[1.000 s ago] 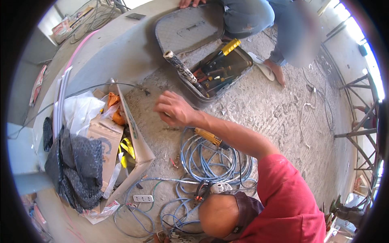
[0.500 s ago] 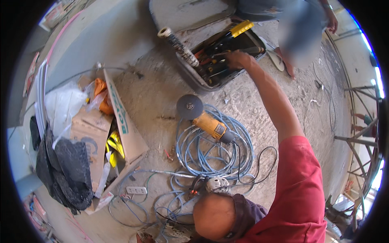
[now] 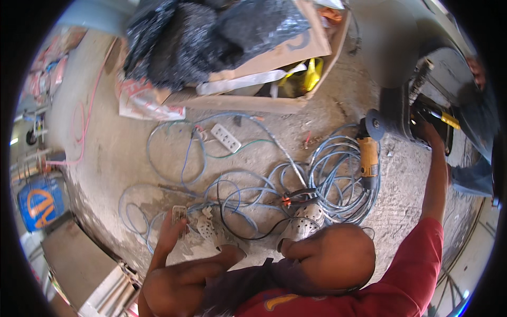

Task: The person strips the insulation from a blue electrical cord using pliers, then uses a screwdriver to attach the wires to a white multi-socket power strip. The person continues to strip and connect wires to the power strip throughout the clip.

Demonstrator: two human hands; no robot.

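Note:
My left hand (image 3: 171, 232) is closed on a small pale rectangular object (image 3: 179, 214), too small to identify, at lower left beside my white perforated clog (image 3: 206, 230). My right hand (image 3: 426, 131) reaches into the open dark toolbox (image 3: 448, 145) at the right, among tools including a yellow-handled one (image 3: 448, 119); its fingers are largely hidden. Just left of the toolbox lies a yellow-and-black angle grinder (image 3: 368, 158) with a disc, on coiled blue cable (image 3: 332, 185). Orange-and-black pliers (image 3: 298, 196) and a white power strip (image 3: 226, 138) are on the dusty floor.
A cardboard box (image 3: 288, 103) with black plastic (image 3: 190, 47) stands at the top. A co-worker's hand (image 3: 476, 73) and jeans (image 3: 472, 179) are at far right. Pink cable (image 3: 83, 132), a blue container (image 3: 39, 203) and a boxy object (image 3: 76, 264) lie left.
The view has swung round, putting the box at top and toolbox at right. My right hand moved from above the floor into the toolbox. My left hand has come into view.

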